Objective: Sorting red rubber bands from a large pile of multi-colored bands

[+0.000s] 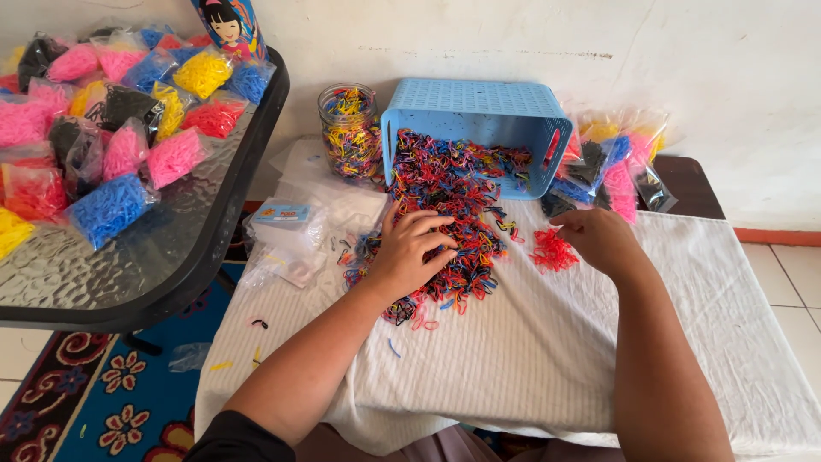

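Head view, looking down on a low table draped in white ribbed cloth. Left hand laid palm-down on mixed pile of small elastic bands, fingers spread and slightly curled, gripping nothing visibly; posture suits raking through the heap. Right hand loosely curled, fingertips just beside small red cluster; whether a band is pinched cannot be told. Red cluster set apart to right of pile, apparently sorted by colour. Blue plastic basket tipped on its side at far edge, mouth toward the person, so bands spill onto cloth within reach. Glass jar of mixed bands upright just left of basket. Filled clear packets stacked right of basket. Single-colour bagged bands heaped on dark glass-topped table at left.
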